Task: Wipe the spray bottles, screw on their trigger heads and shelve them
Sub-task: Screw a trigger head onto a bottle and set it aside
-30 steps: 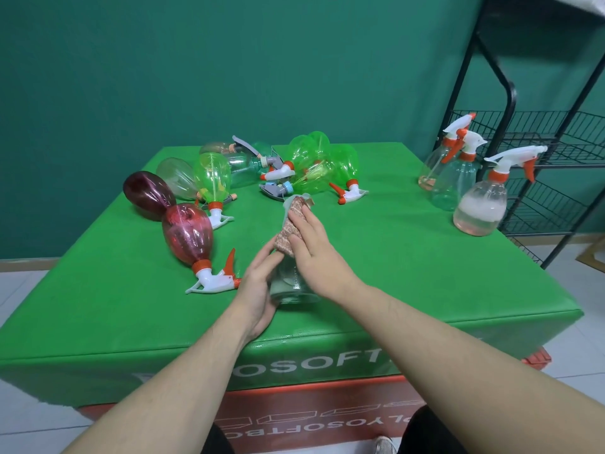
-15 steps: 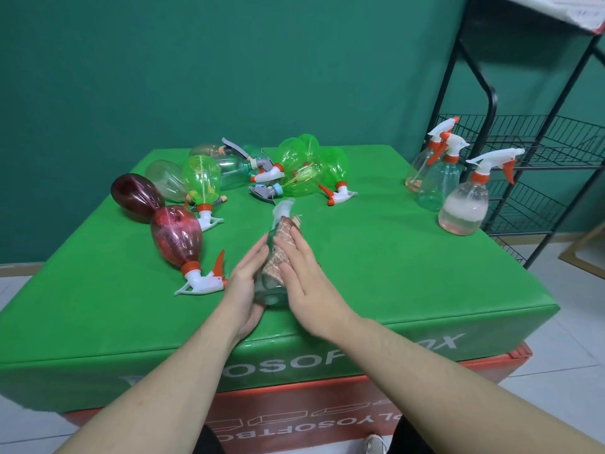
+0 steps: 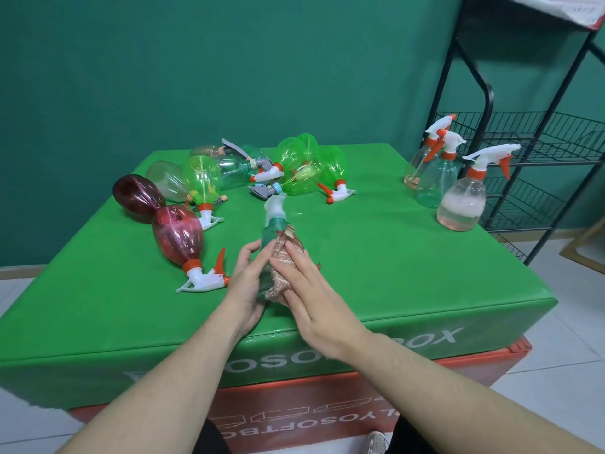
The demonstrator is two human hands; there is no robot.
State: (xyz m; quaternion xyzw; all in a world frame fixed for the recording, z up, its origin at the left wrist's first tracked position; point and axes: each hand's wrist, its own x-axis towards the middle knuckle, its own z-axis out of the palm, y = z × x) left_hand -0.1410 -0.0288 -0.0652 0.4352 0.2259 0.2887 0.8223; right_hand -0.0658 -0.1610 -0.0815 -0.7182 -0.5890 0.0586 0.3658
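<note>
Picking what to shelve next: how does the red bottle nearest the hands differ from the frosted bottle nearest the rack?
The red bottle lies on its side; the frosted bottle stands upright. The red bottle is tinted dark red, while the frosted bottle is cloudy and pale, with a pinkish tint at its base. The red bottle lies left of the hands; the frosted bottle stands by the rack. Both carry white trigger heads with orange collars.

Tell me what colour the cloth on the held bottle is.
Brownish with a mottled, woven look; the cloth shows best in the head view.
</note>
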